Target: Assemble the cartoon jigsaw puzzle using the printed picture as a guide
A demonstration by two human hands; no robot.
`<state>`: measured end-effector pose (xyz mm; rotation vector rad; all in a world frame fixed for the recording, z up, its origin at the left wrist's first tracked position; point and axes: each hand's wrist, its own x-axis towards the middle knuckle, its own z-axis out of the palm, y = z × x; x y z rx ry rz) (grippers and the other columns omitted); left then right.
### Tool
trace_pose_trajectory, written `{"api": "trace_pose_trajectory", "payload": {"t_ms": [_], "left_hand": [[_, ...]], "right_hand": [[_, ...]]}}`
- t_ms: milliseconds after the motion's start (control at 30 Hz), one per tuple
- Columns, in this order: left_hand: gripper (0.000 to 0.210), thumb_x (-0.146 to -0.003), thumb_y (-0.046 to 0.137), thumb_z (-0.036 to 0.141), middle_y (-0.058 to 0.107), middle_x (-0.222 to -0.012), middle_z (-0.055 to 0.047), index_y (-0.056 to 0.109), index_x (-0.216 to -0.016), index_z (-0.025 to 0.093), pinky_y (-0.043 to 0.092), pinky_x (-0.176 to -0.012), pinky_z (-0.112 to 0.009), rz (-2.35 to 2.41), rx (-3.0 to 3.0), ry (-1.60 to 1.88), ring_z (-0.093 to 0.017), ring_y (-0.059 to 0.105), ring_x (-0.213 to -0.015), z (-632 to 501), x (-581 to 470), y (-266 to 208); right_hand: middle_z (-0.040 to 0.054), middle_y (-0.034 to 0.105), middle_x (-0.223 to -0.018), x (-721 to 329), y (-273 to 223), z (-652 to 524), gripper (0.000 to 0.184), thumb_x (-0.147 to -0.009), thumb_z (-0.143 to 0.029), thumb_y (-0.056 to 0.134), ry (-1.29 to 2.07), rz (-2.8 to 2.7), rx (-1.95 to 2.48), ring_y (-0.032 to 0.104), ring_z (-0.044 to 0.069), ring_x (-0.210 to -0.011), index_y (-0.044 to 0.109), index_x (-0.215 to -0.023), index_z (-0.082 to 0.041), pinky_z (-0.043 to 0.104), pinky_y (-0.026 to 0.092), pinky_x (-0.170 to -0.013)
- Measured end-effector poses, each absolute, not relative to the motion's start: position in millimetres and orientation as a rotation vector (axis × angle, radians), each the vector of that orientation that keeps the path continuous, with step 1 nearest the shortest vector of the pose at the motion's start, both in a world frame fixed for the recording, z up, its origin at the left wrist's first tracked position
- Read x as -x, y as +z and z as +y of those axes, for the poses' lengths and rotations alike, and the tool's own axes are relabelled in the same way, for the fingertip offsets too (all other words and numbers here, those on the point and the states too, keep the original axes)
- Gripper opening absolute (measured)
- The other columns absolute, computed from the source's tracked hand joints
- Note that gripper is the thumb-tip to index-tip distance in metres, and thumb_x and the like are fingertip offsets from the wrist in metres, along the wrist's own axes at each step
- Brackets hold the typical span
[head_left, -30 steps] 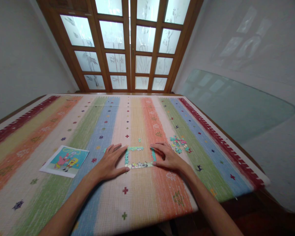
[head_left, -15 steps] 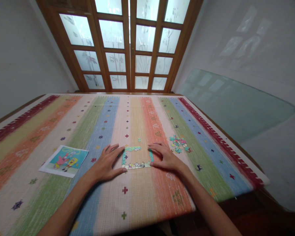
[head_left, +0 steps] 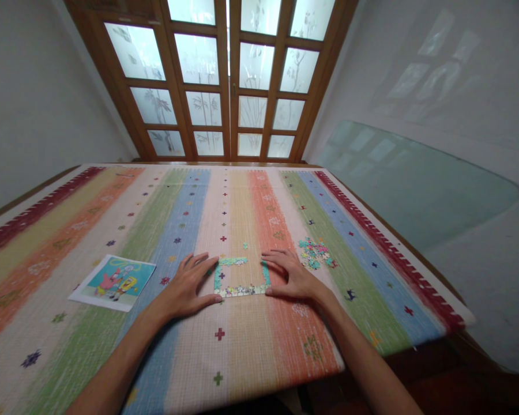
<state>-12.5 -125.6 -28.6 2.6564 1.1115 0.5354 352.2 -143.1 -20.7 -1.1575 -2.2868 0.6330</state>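
A partly joined jigsaw puzzle frame (head_left: 242, 291) lies flat on the striped tablecloth, with a gap along its far side towards the right. My left hand (head_left: 194, 285) rests at its left edge, fingers spread, thumb at the near left corner. On the opposite side my right hand (head_left: 289, 275) is spread too, its fingertips on the right edge and its thumb by the near right corner. Just beyond the frame sits a single loose green puzzle piece (head_left: 245, 246). To the right of my right hand is a pile of loose puzzle pieces (head_left: 315, 253).
A printed cartoon picture (head_left: 115, 282) lies on the tablecloth (head_left: 190, 357) to the left of my left hand. The table's near edge runs below my forearms. Beyond the table stand wooden doors (head_left: 229, 86) with frosted panes; a white wall (head_left: 415, 69) rises at right.
Both hands stay at the puzzle frame's sides. My right hand has shifted very slightly to the right; the pieces look almost the same.
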Motion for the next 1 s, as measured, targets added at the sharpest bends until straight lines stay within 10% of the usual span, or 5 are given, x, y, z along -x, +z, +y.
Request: {"api": "trace_pose_trajectory", "payload": {"t_ms": [1000], "left_hand": [[0.076, -0.091, 0.069, 0.056, 0.059, -0.146, -0.016, 0.04, -0.155, 0.026, 0.033, -0.117, -0.065, 1.117, -2.623, 0.578, -0.041, 0.049, -0.139, -125.3, 13.1, -28.8]], "right_hand": [[0.0147, 0.063, -0.14, -355.3, -23.4, -143.6, 0.079, -0.073, -0.045, 0.089, 0.656, -2.265, 1.178, 0.048, 0.037, -0.136, 0.061, -0.142, -0.023, 0.064, 0.038, -0.114]]}}
